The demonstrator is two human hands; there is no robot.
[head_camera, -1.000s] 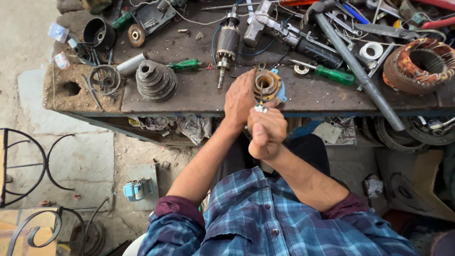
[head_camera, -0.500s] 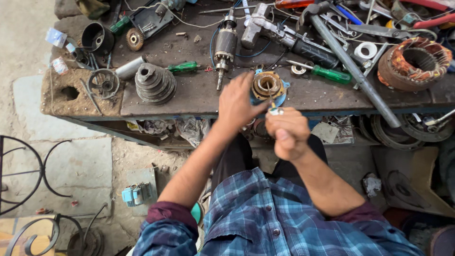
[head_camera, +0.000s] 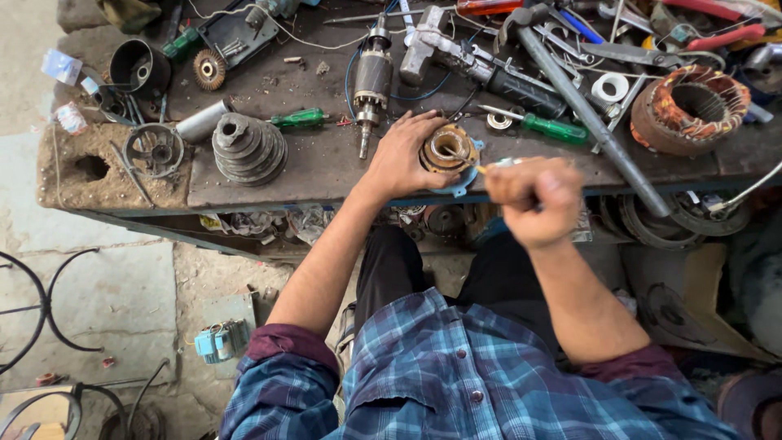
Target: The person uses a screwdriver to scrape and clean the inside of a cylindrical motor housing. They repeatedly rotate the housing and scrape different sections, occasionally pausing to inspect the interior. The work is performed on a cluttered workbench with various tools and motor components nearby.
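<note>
The small copper-wound coil [head_camera: 450, 150] sits on a blue base at the near edge of the workbench [head_camera: 326, 163], its round opening facing straight up, so its axis stands upright. The left hand [head_camera: 405, 155] lies just left of it, fingers spread and curled against its side, steadying rather than lifting it. The right hand [head_camera: 533, 198] is clenched in a fist around a thin metal tool [head_camera: 497, 165], whose tip points left toward the coil; whether it touches the winding cannot be told. Half a second ago this fist was lower, over the lap; now it has risen to bench level, to the right of the coil. Just beyond the coil lies a green-handled screwdriver [head_camera: 547, 127], its long axis running left to right, and a long grey bar [head_camera: 590, 114] slants from far to the near right. A motor armature [head_camera: 372, 81] lies farther off, a stepped pulley [head_camera: 248, 148] to the left, a large stator winding [head_camera: 691, 99] at far right.
</note>
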